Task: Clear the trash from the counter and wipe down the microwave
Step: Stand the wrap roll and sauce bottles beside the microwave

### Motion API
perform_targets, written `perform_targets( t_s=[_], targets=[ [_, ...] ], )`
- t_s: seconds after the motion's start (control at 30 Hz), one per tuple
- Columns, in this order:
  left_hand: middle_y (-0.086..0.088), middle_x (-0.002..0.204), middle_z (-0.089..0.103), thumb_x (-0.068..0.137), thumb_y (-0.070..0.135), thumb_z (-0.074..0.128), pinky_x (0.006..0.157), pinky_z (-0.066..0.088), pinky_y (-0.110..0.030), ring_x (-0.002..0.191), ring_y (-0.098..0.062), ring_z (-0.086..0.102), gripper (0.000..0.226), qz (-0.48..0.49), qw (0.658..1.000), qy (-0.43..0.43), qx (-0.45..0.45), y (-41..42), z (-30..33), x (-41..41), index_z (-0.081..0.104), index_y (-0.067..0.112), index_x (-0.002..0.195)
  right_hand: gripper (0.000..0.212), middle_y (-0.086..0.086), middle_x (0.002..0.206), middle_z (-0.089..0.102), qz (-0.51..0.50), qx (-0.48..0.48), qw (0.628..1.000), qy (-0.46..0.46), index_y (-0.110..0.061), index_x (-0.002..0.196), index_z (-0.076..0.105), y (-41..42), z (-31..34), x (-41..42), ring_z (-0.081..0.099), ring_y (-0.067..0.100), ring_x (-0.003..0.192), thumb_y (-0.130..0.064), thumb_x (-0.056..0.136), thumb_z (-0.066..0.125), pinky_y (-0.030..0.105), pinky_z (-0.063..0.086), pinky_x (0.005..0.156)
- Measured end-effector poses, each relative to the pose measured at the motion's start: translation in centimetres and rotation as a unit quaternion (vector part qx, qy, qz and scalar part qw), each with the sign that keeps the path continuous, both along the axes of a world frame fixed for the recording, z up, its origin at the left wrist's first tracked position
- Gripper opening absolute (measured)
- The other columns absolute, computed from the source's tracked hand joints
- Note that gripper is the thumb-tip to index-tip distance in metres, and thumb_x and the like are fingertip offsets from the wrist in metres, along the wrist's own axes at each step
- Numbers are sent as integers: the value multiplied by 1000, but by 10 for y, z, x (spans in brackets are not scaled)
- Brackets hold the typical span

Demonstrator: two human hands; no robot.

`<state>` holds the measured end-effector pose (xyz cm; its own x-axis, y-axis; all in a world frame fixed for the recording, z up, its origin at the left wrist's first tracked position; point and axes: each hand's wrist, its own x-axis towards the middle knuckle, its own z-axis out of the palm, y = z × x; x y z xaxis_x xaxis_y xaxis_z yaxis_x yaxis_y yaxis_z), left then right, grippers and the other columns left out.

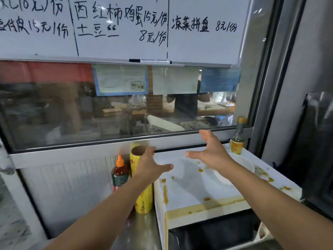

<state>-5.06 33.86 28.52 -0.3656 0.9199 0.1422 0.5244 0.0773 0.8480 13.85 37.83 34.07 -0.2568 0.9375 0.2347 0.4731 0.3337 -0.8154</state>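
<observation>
1. A person's two bare arms reach forward over a white microwave point(182, 188), seen from above, its top smeared with yellow-brown sauce stains point(165, 194).
2. The left hand point(153, 166) is spread, fingers straight and holding nothing. It hovers over the microwave's left edge, right in front of a tall yellow roll point(143, 201) that stands upright on the steel counter point(142, 230) just beside the microwave.
3. The right hand point(210, 153) is also spread and empty, palm turned inward, above the middle of the microwave top.
4. A white plate point(243, 165) lies flat on the microwave top, under and just beyond the right hand. The right hand is the nearer one; the plate lies to its right and below.
5. A small glass bottle with a yellow label point(237, 139) stands at the microwave's back right corner.
6. A red sauce bottle with an orange cap point(119, 173) stands left of the yellow roll.
7. Judging by the stains, wiping has not begun; no cloth is visible.
</observation>
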Motion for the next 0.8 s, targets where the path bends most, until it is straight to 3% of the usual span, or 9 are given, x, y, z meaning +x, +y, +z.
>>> perform_targets(
  t_s=[0.1,0.23,0.37,0.5,0.7,0.8],
  targets=[
    [0,141,42,69,34,82,88,49,-30,124,-17,44,86,-21,1000,-5,0,18,11,34,34,22,140,87,0,146,33,-14,5,1000,15,-27,141,31,13,5,29,34,19,134,-29,70,81,31,37,100],
    [3,140,44,67,35,83,97,46,-33,123,-15,45,86,-45,999,-4,7,48,24,83,36,23,138,88,-1,146,34,-35,6,999,33,-26,142,31,34,8,69,36,18,132,-30,70,81,32,36,103],
    [3,140,44,70,33,81,81,44,-22,113,-12,48,85,-73,997,8,12,82,37,133,35,20,140,90,-1,142,38,-55,2,997,47,-27,140,32,59,8,108,41,18,128,-31,66,83,34,37,104],
    [1,136,48,72,37,80,89,43,-25,120,-18,49,81,-74,997,35,11,122,44,176,37,19,138,88,-1,141,39,-69,11,997,40,-26,139,33,82,7,147,43,17,126,-33,66,82,28,37,95],
    [0,134,52,72,36,80,89,45,-28,117,-20,52,75,-54,998,41,7,178,53,223,42,18,135,89,-4,141,41,-83,-13,995,56,-26,139,34,116,-5,195,43,18,126,-36,65,84,39,40,105],
    [-3,131,55,73,31,80,97,49,-38,117,-23,54,70,-34,999,28,3,200,52,238,47,16,132,87,-2,140,42,-77,-18,995,63,-24,138,35,128,-12,209,43,15,125,-32,67,83,29,38,99]
  ],
)
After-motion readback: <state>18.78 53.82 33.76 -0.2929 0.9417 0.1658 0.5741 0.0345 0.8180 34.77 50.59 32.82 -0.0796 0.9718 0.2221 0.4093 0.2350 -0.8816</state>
